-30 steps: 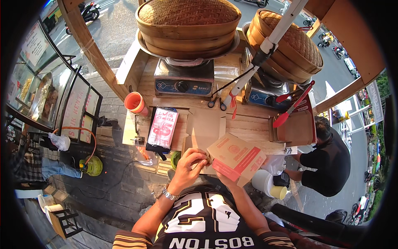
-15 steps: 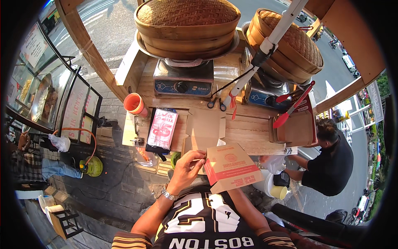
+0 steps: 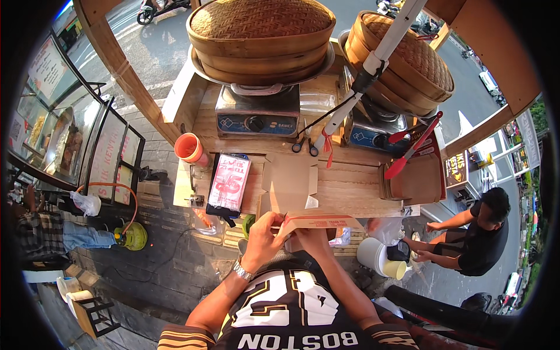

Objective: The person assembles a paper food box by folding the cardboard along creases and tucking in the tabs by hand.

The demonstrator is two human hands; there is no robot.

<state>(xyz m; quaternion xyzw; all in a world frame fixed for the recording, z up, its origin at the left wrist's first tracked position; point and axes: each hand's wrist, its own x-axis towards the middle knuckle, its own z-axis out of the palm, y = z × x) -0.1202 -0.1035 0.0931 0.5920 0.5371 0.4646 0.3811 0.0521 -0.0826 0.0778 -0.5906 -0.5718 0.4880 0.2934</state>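
Head view: a printed cardboard box (image 3: 324, 222) is held in the air at the near edge of the wooden tabletop (image 3: 357, 188); its left end is gripped by the fingers of the left hand (image 3: 262, 238), and its underside is grasped by the right hand (image 3: 313, 242), whose fingertips are hidden. Just beyond, an opened cardboard sheet (image 3: 290, 181) is laid on the sunlit boards, flanked on the left by a pink-and-white packet (image 3: 229, 182) and an orange cup (image 3: 190, 149). Farther back, two woven steamers (image 3: 262, 49) are carried on metal stoves (image 3: 256, 108). On the left, a green gas cylinder (image 3: 135, 236) is stood on paving (image 3: 166, 254); on the right, a person in dark clothing (image 3: 485, 239) is seen beside a white bucket (image 3: 370, 254).
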